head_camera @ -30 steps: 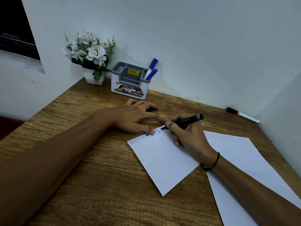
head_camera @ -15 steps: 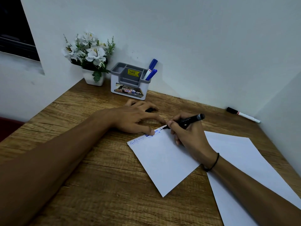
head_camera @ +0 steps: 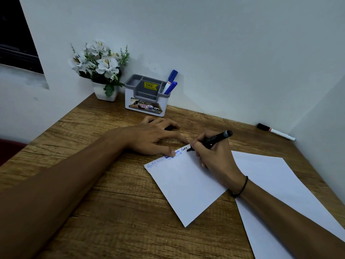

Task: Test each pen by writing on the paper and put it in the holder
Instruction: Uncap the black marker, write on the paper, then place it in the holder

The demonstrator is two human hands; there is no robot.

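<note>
My right hand (head_camera: 214,156) grips a black marker (head_camera: 214,139), its tip touching the top edge of a white paper (head_camera: 186,186). Blue scribbles and fresh black writing run along that edge. My left hand (head_camera: 153,136) lies flat on the desk, fingers spread, one fingertip pressing the paper's top edge; a small black object, perhaps a cap, shows under its fingers. The grey-and-white pen holder (head_camera: 147,98) stands at the back by the wall with two blue-capped pens (head_camera: 170,83) in its right compartment. A white marker with a black cap (head_camera: 275,131) lies at the far right corner.
A white pot of white artificial flowers (head_camera: 100,71) stands left of the holder. A second, larger white sheet (head_camera: 276,184) lies on the wooden desk (head_camera: 93,184) under my right forearm. Walls close the desk at the back and right.
The marker tip has moved rightward along the paper's top edge, leaving black writing after the blue marks. My left hand has stayed in place.
</note>
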